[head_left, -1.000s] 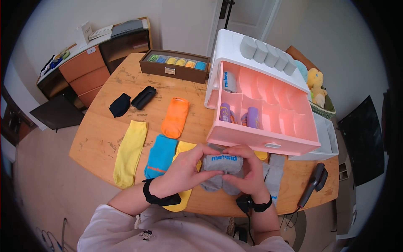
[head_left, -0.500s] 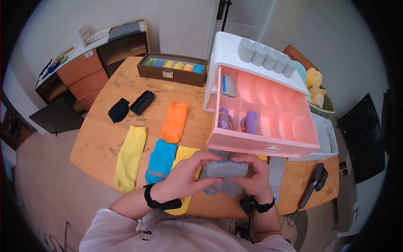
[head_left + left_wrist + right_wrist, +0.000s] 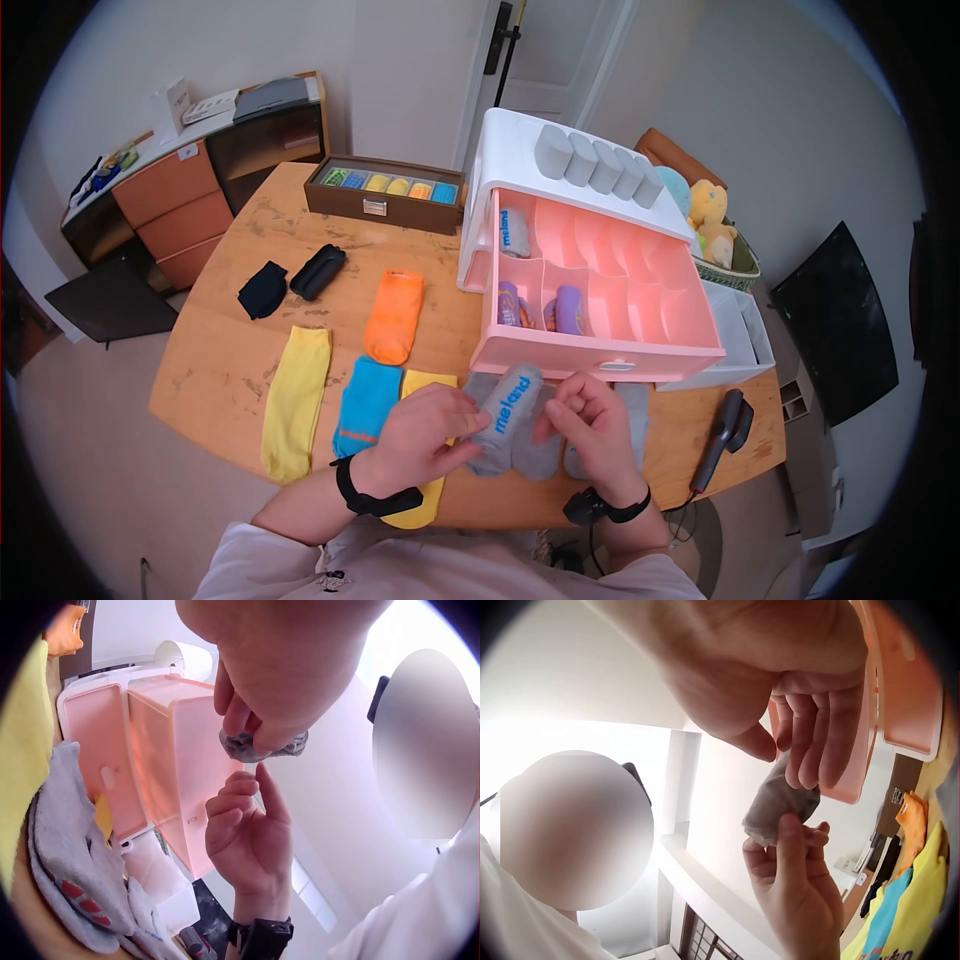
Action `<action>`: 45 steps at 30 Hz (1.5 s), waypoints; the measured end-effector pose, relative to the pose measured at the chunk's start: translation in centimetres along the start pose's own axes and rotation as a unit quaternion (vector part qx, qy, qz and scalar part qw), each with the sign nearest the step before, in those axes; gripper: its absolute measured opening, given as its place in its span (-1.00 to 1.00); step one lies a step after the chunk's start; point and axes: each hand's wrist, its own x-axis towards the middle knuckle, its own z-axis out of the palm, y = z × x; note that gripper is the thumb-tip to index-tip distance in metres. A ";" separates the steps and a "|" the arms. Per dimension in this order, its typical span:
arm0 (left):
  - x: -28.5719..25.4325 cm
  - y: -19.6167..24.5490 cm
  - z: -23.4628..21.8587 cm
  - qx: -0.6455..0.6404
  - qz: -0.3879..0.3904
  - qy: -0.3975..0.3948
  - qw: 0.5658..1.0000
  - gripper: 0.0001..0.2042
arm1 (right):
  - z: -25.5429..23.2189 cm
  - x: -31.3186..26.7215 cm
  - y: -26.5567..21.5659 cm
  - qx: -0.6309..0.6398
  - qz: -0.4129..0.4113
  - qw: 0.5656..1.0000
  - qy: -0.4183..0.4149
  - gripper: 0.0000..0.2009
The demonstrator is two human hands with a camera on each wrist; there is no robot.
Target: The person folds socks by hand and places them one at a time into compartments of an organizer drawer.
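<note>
A rolled grey sock (image 3: 513, 398) with blue "meland" lettering stands tilted over the front of the table. My left hand (image 3: 425, 428) pinches it at its side; the left wrist view shows thumb and fingers on the grey roll (image 3: 776, 806). My right hand (image 3: 597, 437) is just to its right, fingers loosely bent with nothing in them. Below lie flat grey socks (image 3: 538, 460), partly hidden. Behind the hands, the pulled-out pink drawer (image 3: 550, 352) holds another rolled grey sock (image 3: 515, 238) and two purple rolls (image 3: 569, 312) in its compartments.
Left on the table lie yellow (image 3: 297, 400), blue (image 3: 362, 408) and orange socks (image 3: 395, 320), plus a black sock (image 3: 262, 290). A brown case (image 3: 335, 198) stands at the back. Right of the hands is a dark corded tool (image 3: 720, 445). The drawer front juts over the table.
Both hands held the roll before; now the right hand has let go and moved slightly right. The roll has turned from level to tilted, its lettering facing up. The head view has shifted.
</note>
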 end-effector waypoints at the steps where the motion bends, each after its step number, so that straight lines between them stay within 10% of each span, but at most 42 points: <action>1: 0.1 0.2 -0.1 0.021 0.001 -0.015 1.000 -0.55 | 0.5 -0.1 -0.5 -0.003 0.000 1.000 0.000 -0.84; 19: 1.1 1.6 1.3 0.004 0.076 0.036 0.996 -0.69 | 4.5 0.1 -3.8 0.055 0.013 0.998 -0.014 -0.65; 27: 0.9 1.2 0.9 0.006 -0.023 0.025 0.999 -0.65 | -0.9 9.8 -12.7 -0.190 -0.022 0.974 0.125 -0.74; 37: 0.9 0.9 0.8 -0.024 -0.051 -0.011 0.998 -0.71 | -3.6 18.6 -10.8 -0.379 0.170 0.904 0.102 -0.77; 45: 1.1 1.1 0.8 -0.011 -0.029 -0.020 0.999 -0.73 | -2.7 20.5 -9.4 -0.473 0.161 0.855 0.138 -0.75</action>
